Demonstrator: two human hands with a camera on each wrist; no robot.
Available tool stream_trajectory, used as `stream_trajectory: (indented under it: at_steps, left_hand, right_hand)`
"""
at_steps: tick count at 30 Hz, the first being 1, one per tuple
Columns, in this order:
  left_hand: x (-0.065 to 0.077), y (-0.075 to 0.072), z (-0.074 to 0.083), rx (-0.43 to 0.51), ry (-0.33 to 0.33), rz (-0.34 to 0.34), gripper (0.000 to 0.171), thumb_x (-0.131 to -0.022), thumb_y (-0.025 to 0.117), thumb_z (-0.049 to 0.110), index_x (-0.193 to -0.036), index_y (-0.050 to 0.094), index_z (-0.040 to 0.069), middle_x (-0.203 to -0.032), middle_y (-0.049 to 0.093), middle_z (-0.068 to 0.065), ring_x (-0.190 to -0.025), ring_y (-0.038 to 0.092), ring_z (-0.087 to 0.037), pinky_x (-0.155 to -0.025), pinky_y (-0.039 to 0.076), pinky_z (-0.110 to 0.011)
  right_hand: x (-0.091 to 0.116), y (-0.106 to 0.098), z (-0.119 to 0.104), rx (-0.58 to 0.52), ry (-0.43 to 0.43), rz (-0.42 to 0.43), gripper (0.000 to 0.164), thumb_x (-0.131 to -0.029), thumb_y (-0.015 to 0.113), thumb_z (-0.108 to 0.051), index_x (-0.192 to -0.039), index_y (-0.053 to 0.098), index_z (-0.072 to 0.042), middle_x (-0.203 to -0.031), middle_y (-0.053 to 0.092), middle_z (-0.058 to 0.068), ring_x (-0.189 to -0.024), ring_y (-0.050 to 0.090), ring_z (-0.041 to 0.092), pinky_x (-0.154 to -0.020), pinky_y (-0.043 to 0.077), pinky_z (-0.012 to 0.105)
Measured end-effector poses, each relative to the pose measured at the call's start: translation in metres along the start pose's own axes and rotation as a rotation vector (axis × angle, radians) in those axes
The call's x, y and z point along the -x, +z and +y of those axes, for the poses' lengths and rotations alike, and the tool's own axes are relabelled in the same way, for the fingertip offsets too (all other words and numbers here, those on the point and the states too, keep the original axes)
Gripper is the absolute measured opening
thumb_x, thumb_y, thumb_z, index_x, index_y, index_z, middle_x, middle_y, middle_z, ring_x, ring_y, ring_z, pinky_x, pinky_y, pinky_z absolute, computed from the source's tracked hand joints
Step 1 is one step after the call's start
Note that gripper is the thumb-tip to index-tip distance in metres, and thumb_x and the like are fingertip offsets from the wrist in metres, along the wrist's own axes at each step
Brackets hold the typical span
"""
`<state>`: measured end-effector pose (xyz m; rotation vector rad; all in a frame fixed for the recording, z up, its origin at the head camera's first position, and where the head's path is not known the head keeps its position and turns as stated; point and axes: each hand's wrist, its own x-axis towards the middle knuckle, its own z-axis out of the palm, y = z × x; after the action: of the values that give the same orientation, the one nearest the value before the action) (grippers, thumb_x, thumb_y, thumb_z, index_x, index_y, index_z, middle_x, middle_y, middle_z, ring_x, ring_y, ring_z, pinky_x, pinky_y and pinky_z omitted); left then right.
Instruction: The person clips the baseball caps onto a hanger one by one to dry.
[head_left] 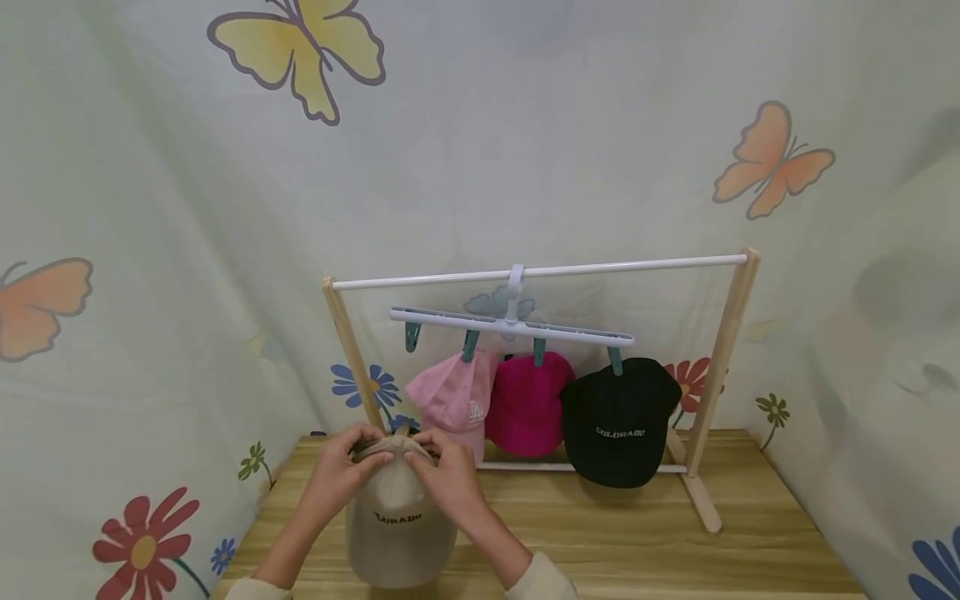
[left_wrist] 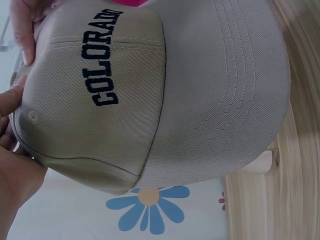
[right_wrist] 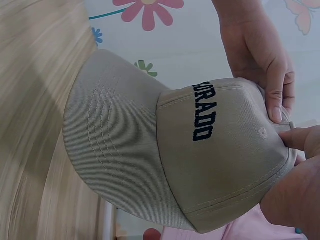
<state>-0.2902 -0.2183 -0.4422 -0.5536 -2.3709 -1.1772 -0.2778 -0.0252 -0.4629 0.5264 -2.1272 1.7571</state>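
Observation:
A beige baseball cap (head_left: 401,546) with dark COLORADO lettering hangs brim down between both hands. My left hand (head_left: 341,467) pinches the top of its crown on the left, thumb in front. On the crown's other side my right hand (head_left: 450,479) pinches the fabric the same way, the two thumbs close together. In the left wrist view the cap's brim (left_wrist: 225,90) reaches over the wooden table. The right wrist view shows both thumbs pressing the crown (right_wrist: 230,145); the fingers behind the fabric are mostly hidden.
A wooden rack (head_left: 720,367) with a white bar stands on the table (head_left: 585,542). From it hangs a clip hanger (head_left: 517,327) holding a light pink cap (head_left: 453,392), a magenta cap (head_left: 528,408) and a black cap (head_left: 622,408). The leftmost green clip (head_left: 412,336) holds nothing.

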Motion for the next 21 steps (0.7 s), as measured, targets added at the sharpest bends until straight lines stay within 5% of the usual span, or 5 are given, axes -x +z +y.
stream_trajectory:
  at_steps: [21]
  left_hand:
    - [-0.016, -0.002, 0.012, 0.042, 0.106, 0.015, 0.023, -0.079, 0.084, 0.001, -0.096, 0.069, 0.008, -0.088, 0.070, 0.000, -0.081, 0.063, -0.009, -0.072, 0.054, -0.023]
  right_hand:
    - [-0.011, -0.010, -0.013, -0.010, 0.039, 0.002, 0.013, -0.093, 0.074, -0.012, -0.105, 0.072, -0.007, -0.103, 0.076, 0.006, -0.098, 0.071, 0.015, -0.082, 0.055, 0.023]
